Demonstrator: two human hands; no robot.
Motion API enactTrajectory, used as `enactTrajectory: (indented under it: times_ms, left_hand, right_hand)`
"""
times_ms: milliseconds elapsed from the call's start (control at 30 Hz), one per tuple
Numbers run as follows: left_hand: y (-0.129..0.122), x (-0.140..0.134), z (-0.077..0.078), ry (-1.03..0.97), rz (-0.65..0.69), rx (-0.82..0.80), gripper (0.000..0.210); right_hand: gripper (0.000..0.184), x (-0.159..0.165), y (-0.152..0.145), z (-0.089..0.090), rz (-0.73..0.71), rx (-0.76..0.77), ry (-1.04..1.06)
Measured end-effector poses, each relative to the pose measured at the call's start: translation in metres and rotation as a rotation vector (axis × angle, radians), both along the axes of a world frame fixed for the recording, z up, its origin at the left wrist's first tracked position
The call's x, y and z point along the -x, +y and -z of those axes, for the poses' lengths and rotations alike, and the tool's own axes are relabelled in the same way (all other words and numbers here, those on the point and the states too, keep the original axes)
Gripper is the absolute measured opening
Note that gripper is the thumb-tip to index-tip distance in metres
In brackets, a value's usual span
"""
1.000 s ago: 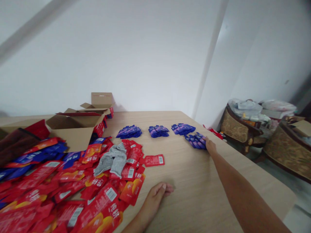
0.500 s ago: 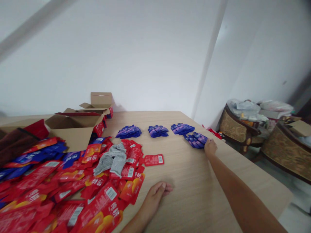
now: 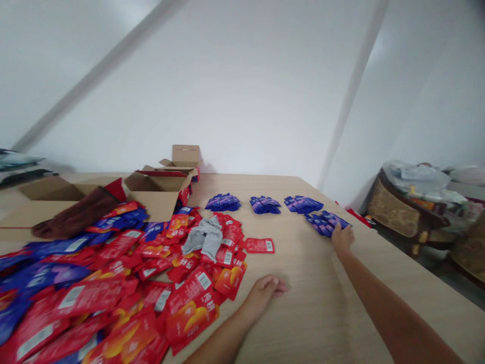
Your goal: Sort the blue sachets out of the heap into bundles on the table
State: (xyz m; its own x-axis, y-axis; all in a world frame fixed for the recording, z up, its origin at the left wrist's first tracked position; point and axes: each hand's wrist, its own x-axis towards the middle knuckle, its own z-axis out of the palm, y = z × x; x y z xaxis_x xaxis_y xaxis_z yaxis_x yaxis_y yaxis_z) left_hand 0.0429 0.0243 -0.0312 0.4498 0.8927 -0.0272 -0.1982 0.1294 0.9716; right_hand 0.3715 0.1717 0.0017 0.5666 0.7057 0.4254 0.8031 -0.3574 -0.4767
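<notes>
At the right of the table my right hand [image 3: 343, 238] has its fingers closed on the near edge of a blue packet at the right end of a small fanned pile of blue packets [image 3: 321, 224]. My left hand [image 3: 270, 289] rests on the table, fingers loosely bent and apart, holding nothing. Three more blue piles lie behind: a left pile [image 3: 223, 202], a middle pile [image 3: 265, 205] and a right pile [image 3: 303, 203]. Beyond my left hand is a single red packet [image 3: 259, 245].
A large heap of red and blue packets [image 3: 151, 288] covers the left side, with a grey glove [image 3: 204, 237] and a brown cloth [image 3: 78, 212] on it. Open cardboard boxes [image 3: 157, 199] stand behind. Patterned chairs [image 3: 394, 205] with bags are beyond the table's right edge.
The view has turned left, so everything sits further right in the picture. My right hand stays at the nearest blue pile, its fingers now over the packet's edge. My left hand stays resting.
</notes>
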Motion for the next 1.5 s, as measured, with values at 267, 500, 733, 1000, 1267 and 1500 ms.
enactTrajectory:
  times_ms: [267, 500, 733, 1000, 1267, 1500]
  left_hand:
    - [0.009, 0.092, -0.057, 0.248, -0.221, -0.213, 0.037]
    - [0.042, 0.318, -0.109, 0.926, -1.002, -0.562, 0.033]
    - [0.07, 0.436, -0.101, 1.754, -0.823, -0.551, 0.054]
    - [0.135, 0.439, -0.108, 1.911, -0.706, -0.242, 0.071]
    - [0.142, 0.445, -0.101, 2.107, -0.718, -0.327, 0.047]
    - [0.111, 0.45, -0.128, 2.157, -0.506, -0.534, 0.039]
  right_hand:
    - [0.059, 0.142, -0.03, 0.001, -0.487, -0.207, 0.007]
    - [0.048, 0.294, -0.097, 0.033, -0.926, -0.23, 0.051]
    - [0.043, 0.34, -0.115, 0.064, -0.914, -0.239, 0.071]
    - [0.041, 0.336, -0.116, 0.066, -0.899, -0.192, 0.109]
    - [0.038, 0.337, -0.118, 0.055, -0.911, -0.159, 0.172]
    - [0.037, 0.338, -0.12, 0.051, -0.914, -0.17, 0.19]
